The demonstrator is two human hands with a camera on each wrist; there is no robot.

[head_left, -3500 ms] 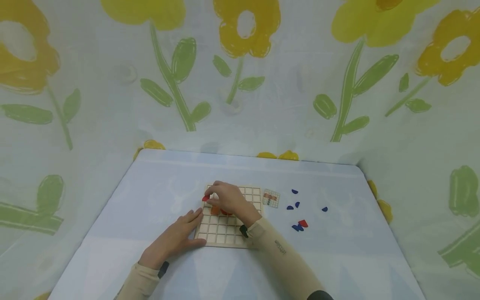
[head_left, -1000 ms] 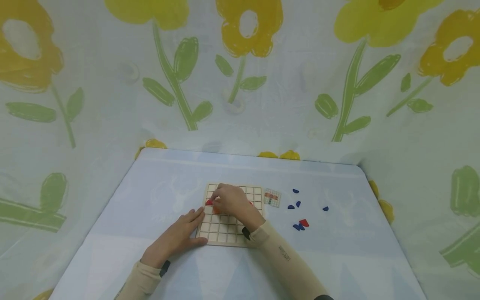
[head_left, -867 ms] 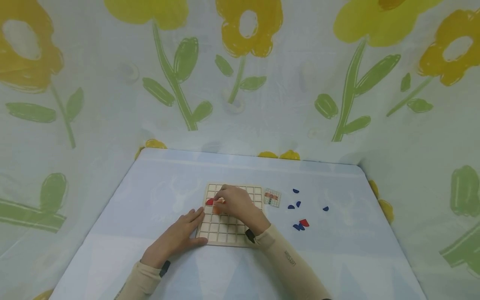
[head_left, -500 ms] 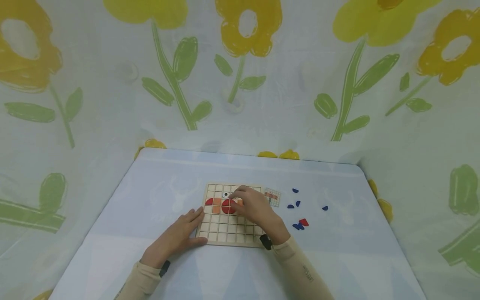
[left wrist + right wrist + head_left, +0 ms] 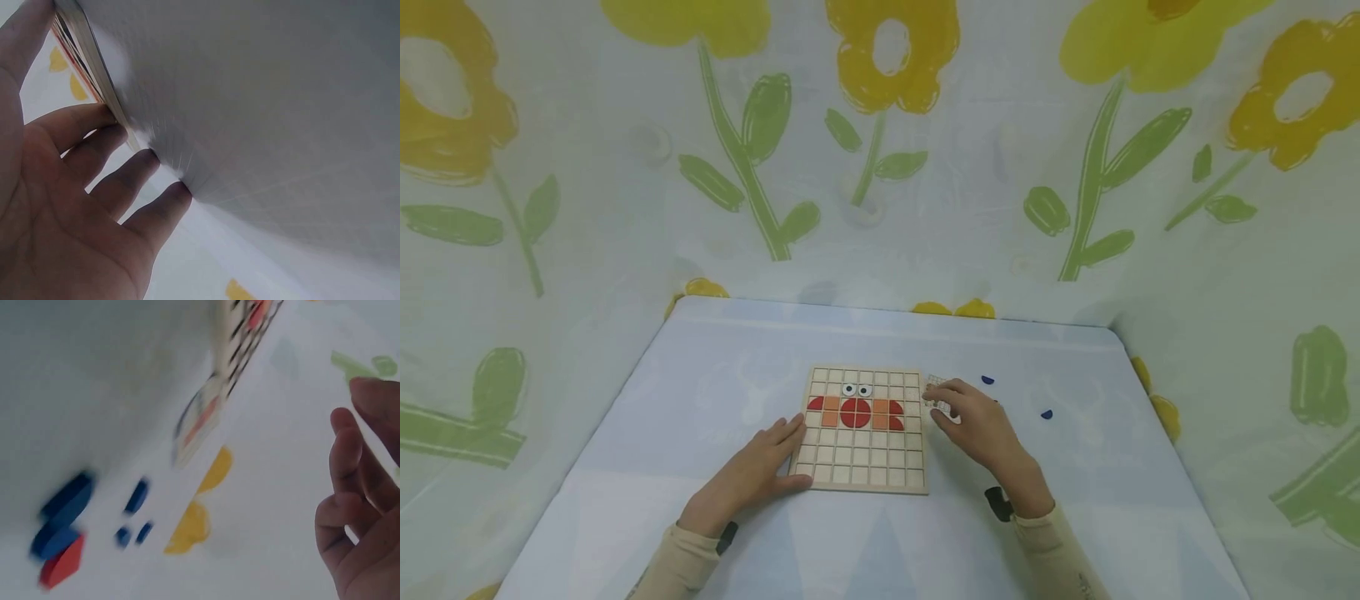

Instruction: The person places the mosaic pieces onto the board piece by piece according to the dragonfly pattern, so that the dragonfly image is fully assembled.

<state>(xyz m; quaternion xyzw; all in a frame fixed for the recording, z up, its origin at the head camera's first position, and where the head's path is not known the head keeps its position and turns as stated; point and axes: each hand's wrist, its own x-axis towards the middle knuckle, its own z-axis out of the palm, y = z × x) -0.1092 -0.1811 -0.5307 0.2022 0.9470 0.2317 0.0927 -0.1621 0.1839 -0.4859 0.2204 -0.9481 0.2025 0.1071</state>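
Observation:
My left hand (image 5: 748,475) rests with straight fingers along the left edge of a wooden grid board (image 5: 859,477), thumb at its front corner. In the left wrist view, fingertips touch the board's side (image 5: 103,69). On the board lie a red disc of quarter pieces (image 5: 855,412), orange squares (image 5: 830,412) at both sides and two eye pieces (image 5: 857,390) above. One red quarter piece (image 5: 816,403) sits at far left, two red pieces (image 5: 896,415) at right. My right hand (image 5: 985,429), fingers loosely bent and holding nothing, hovers over the small pattern card (image 5: 199,422), partly hiding it.
Several blue half-round pieces (image 5: 67,497) and a red piece (image 5: 62,562) lie on the table right of the board, mostly hidden by the right hand in the head view. One blue half-round (image 5: 1047,414) lies farther right. A flowered cloth (image 5: 880,225) stands around the table.
The red piece my right hand held now lies in the board's left column. That hand has left the board and moved right to the card. My left hand has stayed at the board's edge.

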